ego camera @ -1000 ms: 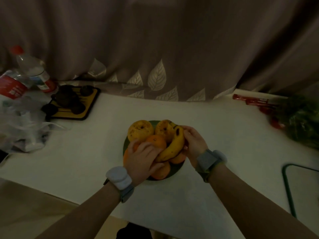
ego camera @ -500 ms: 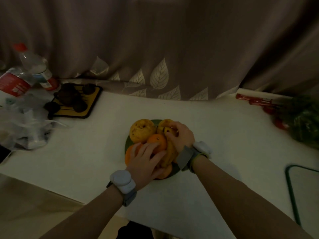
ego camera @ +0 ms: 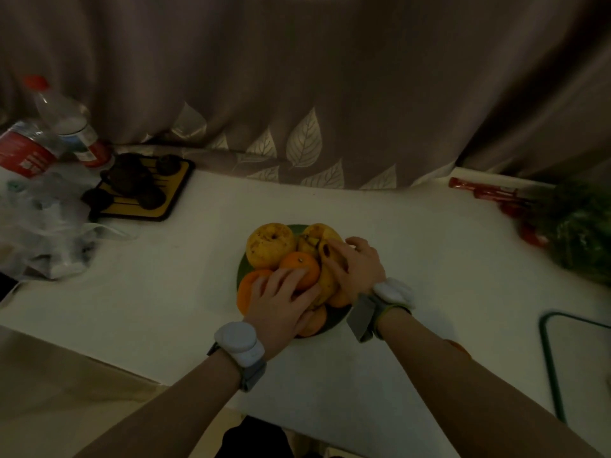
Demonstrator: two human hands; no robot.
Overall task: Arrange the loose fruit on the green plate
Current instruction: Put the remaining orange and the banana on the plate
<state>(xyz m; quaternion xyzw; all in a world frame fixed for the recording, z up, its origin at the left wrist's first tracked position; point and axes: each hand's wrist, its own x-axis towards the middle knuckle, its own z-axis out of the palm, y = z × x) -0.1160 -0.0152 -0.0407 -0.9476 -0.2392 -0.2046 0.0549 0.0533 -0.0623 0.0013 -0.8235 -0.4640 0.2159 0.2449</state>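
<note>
The green plate (ego camera: 242, 272) sits mid-table, heaped with fruit. A spotted yellow apple (ego camera: 269, 244) is at its far left and a second yellow fruit (ego camera: 318, 230) at the far right. An orange (ego camera: 301, 267) tops the pile, with another orange (ego camera: 245, 290) at the near left. A banana (ego camera: 325, 276) lies along the right side. My left hand (ego camera: 281, 304) rests flat over the near oranges, fingers touching the top one. My right hand (ego camera: 355, 266) presses on the banana from the right. Part of an orange thing (ego camera: 458, 346) shows beside my right forearm.
A yellow-and-black tray (ego camera: 170, 191) with dark round items stands at the far left, beside plastic bottles (ego camera: 66, 123) and a crumpled plastic bag (ego camera: 43, 233). Leafy greens (ego camera: 582, 229) and red packets (ego camera: 482, 190) lie far right. A green-rimmed board (ego camera: 549, 355) is near right. A curtain (ego camera: 297, 77) hangs behind.
My right hand has swung the banana from a raised diagonal down against the pile and settled over it. My left hand has stayed on the oranges.
</note>
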